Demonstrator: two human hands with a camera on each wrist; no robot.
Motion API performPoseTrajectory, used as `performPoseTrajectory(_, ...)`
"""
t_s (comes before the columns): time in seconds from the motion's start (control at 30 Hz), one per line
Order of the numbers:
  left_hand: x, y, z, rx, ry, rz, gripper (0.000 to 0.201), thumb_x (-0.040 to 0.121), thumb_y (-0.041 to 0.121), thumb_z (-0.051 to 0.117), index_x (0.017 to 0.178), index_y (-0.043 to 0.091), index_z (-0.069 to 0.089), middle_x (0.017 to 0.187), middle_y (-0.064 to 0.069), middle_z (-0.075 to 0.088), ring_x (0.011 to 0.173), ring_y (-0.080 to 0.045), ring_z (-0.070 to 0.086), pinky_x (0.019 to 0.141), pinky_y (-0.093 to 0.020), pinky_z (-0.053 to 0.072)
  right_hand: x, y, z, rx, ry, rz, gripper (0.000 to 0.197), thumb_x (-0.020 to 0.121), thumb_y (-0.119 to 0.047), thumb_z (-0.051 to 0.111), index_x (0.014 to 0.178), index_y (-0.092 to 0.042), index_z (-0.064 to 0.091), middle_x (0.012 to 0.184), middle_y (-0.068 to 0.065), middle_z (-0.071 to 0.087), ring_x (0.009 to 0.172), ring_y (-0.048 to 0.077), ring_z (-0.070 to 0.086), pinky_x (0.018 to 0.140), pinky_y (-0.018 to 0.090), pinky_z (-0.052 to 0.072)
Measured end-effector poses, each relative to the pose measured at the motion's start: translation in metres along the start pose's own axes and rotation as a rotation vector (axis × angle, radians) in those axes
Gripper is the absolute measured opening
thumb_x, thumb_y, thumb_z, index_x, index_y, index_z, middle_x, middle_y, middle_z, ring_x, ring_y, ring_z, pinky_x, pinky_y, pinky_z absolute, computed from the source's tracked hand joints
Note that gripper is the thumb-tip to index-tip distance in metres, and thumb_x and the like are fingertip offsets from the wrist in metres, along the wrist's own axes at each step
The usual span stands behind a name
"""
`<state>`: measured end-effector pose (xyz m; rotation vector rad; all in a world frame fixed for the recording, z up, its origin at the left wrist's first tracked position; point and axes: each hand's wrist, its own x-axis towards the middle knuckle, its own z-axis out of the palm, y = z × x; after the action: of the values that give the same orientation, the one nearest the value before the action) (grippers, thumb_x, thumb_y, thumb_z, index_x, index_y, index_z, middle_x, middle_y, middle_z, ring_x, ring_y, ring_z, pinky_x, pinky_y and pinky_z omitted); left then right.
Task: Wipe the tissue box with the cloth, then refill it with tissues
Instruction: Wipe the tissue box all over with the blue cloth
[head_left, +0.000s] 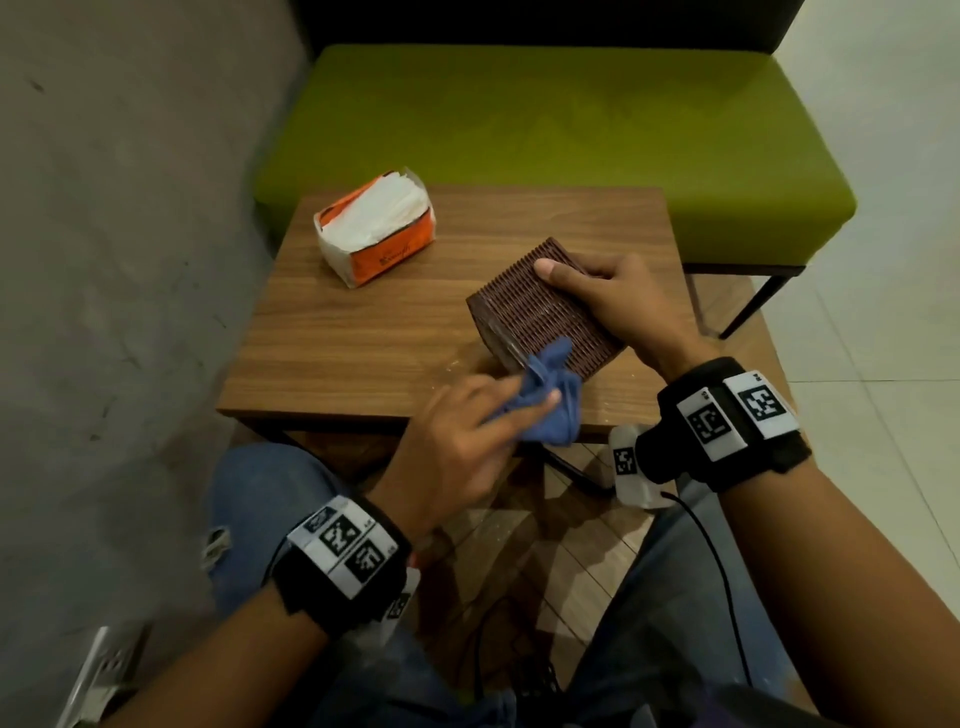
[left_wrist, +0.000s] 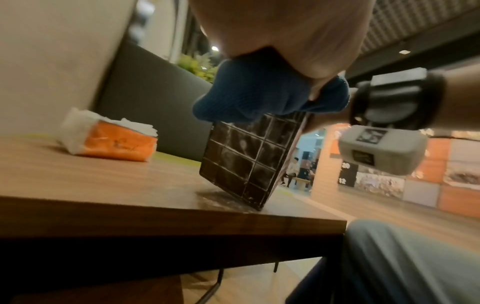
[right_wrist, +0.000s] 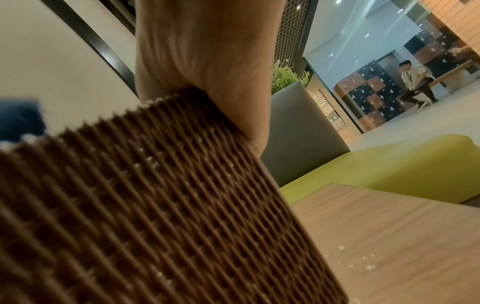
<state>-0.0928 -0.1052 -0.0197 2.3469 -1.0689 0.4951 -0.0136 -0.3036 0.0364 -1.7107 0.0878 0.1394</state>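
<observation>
A brown ribbed tissue box stands tilted on one edge near the front of the wooden table. My right hand grips its far end, thumb on the upper face. My left hand holds a bunched blue cloth against the box's near end. In the left wrist view the cloth sits on top of the box's gridded underside. The right wrist view shows the ribbed wall close up under my palm. An open orange pack of white tissues lies at the table's back left.
A green bench stands behind the table, a grey wall to the left. White crumbs dot the tabletop near the box. My knees are under the table's front edge. A person sits far off.
</observation>
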Motion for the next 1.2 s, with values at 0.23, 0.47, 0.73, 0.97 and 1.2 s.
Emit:
performPoseTrajectory(0.23,0.023,-0.041,-0.016,0.016,0.123,-0.263,0.05,0.081,0.002,0.058,0.128,0.019,0.056,0.114,-0.013,0.061,0.101,-0.023,0.046,0.085,-0.03,0.04,0.001,0.002,0.0,-0.024,0.014,-0.008,0.012,0.089,-0.026,0.066,0.093,-0.016,0.072,0.071,-0.009,0.073,0.067,0.002,0.069,0.063,0.016,0.055)
performPoseTrajectory(0.47,0.006,-0.012,-0.003,-0.006,0.021,0.008,0.043,0.084,0.018,0.061,0.126,0.02,0.056,0.114,-0.008,0.061,0.099,-0.023,0.051,0.077,-0.036,0.049,0.002,-0.003,0.002,-0.058,-0.022,0.014,0.016,0.088,-0.029,0.067,0.097,-0.017,0.072,0.085,-0.002,0.074,0.072,0.005,0.07,0.069,0.019,0.055)
performPoseTrajectory(0.73,0.006,-0.027,-0.005,-0.158,0.173,-0.243,0.042,0.076,0.014,0.07,0.117,0.017,0.064,0.111,-0.007,0.063,0.099,-0.02,0.05,0.091,-0.023,0.041,-0.02,0.032,0.004,0.015,-0.106,-0.113,0.063,0.088,-0.016,0.065,0.145,-0.021,0.04,0.136,-0.008,0.053,0.12,-0.005,0.053,0.093,0.008,0.042)
performPoseTrajectory(0.97,0.007,-0.034,-0.009,-0.243,0.226,-0.374,0.035,0.082,0.024,0.067,0.116,0.013,0.065,0.11,-0.007,0.063,0.097,-0.022,0.055,0.088,-0.026,0.042,-0.02,0.04,0.012,-0.019,0.027,-0.181,0.078,0.074,-0.039,0.072,0.143,-0.02,0.041,0.133,-0.008,0.055,0.118,-0.005,0.054,0.096,0.014,0.043)
performPoseTrajectory(1.2,0.035,-0.037,-0.018,-0.113,0.341,-0.406,0.031,0.085,0.019,0.064,0.115,0.013,0.066,0.103,-0.01,0.063,0.095,-0.022,0.051,0.082,-0.027,0.041,-0.006,0.025,0.017,0.079,0.141,-0.099,0.06,0.081,-0.032,0.074,0.133,-0.01,0.056,0.124,0.0,0.066,0.108,-0.001,0.062,0.094,0.019,0.05)
